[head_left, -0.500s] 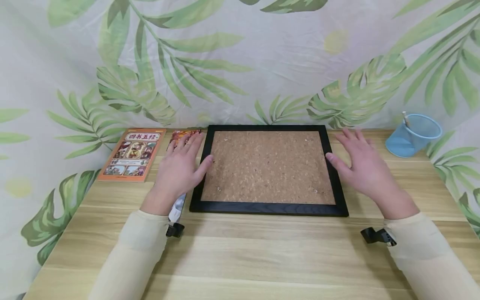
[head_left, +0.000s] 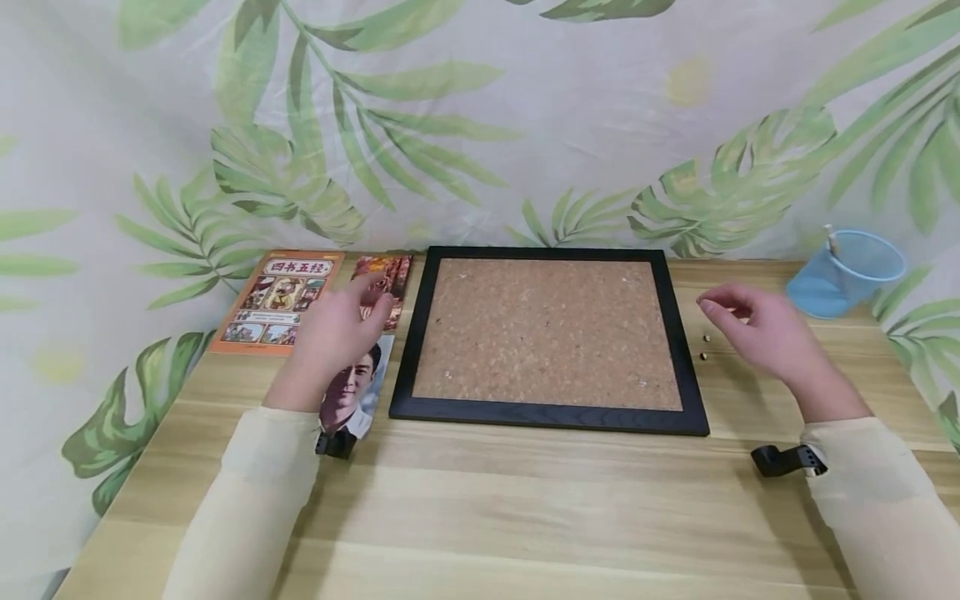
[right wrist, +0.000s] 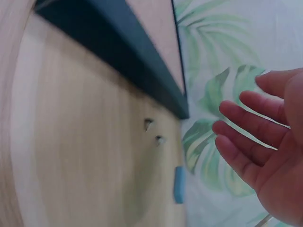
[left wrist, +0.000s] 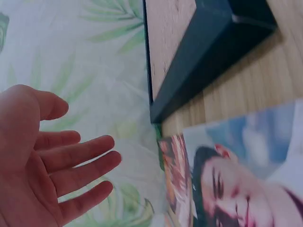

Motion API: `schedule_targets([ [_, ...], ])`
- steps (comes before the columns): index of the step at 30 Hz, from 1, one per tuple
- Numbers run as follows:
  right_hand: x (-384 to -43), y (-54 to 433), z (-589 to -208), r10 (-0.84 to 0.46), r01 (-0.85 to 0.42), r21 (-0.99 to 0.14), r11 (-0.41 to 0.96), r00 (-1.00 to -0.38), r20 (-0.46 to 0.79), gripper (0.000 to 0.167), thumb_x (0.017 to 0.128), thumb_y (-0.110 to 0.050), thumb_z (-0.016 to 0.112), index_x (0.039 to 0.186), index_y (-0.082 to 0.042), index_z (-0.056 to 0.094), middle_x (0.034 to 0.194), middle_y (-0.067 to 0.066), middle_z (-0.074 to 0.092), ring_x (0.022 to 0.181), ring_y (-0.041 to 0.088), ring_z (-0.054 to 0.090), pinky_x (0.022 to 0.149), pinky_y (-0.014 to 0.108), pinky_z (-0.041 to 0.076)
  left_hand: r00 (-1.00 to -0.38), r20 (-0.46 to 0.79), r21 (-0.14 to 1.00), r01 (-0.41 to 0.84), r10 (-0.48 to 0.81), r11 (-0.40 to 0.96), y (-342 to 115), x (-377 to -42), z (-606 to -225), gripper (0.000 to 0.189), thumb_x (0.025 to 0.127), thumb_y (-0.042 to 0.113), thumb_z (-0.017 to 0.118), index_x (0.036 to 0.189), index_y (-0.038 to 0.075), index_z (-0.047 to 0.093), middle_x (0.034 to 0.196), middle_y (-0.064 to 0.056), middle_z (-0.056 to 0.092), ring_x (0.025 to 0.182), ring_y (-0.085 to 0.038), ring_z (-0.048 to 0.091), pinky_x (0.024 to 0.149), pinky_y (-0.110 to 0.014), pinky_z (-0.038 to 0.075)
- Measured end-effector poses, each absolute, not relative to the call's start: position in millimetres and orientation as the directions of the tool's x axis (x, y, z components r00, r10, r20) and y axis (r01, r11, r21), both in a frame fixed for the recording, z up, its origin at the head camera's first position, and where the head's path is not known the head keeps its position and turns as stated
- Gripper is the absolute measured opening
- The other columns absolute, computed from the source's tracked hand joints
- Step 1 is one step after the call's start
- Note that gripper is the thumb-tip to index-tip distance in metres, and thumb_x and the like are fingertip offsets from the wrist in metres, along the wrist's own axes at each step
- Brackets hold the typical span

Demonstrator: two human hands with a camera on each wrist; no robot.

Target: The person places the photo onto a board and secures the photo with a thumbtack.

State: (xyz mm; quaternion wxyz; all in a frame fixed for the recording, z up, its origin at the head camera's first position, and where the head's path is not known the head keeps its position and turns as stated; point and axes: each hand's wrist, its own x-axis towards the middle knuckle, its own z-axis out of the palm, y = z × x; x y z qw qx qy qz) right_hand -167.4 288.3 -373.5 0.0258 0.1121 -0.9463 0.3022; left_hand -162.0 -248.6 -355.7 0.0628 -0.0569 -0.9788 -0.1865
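A corkboard (head_left: 547, 333) in a black frame lies on the wooden table. To its left, my left hand (head_left: 333, 333) hovers over two prints with its fingers loosely bent and nothing in them. The nearer print is a portrait photo (head_left: 363, 392), partly covered by the wrist; behind it is a red autumn picture (head_left: 403, 287). My right hand (head_left: 768, 337) is raised to the right of the board, fingers relaxed, its palm bare in the right wrist view. Two small metal thumbtacks (right wrist: 148, 124) lie on the table between this hand and the frame.
An orange comic-style book (head_left: 258, 304) lies at the back left, partly behind my left hand. At the back right stands a blue mesh pen cup (head_left: 825, 283) with a stick in it. A leaf-patterned cloth (head_left: 465, 150) hangs behind the table.
Both hands have drawn away from the board's side edges, left and right, and their fingers have relaxed from spread to bent. The portrait photo and thumbtacks have come into view. The head view has shifted slightly.
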Motion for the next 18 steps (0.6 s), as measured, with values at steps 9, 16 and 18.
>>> schedule_targets([
  [9,-181,308,-397,-0.224,-0.179,-0.511,0.841,-0.974,-0.027,0.028,0.108,-0.02,0.065,0.116,0.005,0.074,0.101,0.02,0.076,0.089,0.024,0.064,0.076,0.033,0.049,-0.994,-0.079,0.345,-0.093,-0.07,0.934,-277,-181,-365,0.058,0.111,0.044,0.051,0.144,-0.003,0.06,0.113,-0.025,0.074,0.095,-0.042,0.07,0.081,-0.056,0.053],
  [16,-195,316,-404,-0.228,-0.155,-0.48,0.863,-0.969,-0.098,0.031,0.106,-0.023,0.067,0.113,0.006,0.073,0.097,0.018,0.076,0.086,0.024,0.066,0.075,0.034,0.049,-0.984,-0.153,0.193,-0.119,-0.09,0.974,-284,-200,-371,0.067,0.108,0.046,0.057,0.138,-0.014,0.055,0.126,-0.038,0.066,0.113,-0.055,0.066,0.094,-0.066,0.054],
  [18,-197,317,-404,-0.222,-0.144,-0.466,0.873,-0.968,-0.117,0.032,0.106,-0.025,0.067,0.111,0.006,0.074,0.097,0.018,0.076,0.087,0.027,0.067,0.075,0.036,0.049,-0.977,-0.187,0.157,-0.137,-0.107,0.978,-283,-205,-371,0.072,0.107,0.049,0.06,0.139,-0.015,0.053,0.129,-0.039,0.063,0.116,-0.057,0.064,0.095,-0.067,0.053],
])
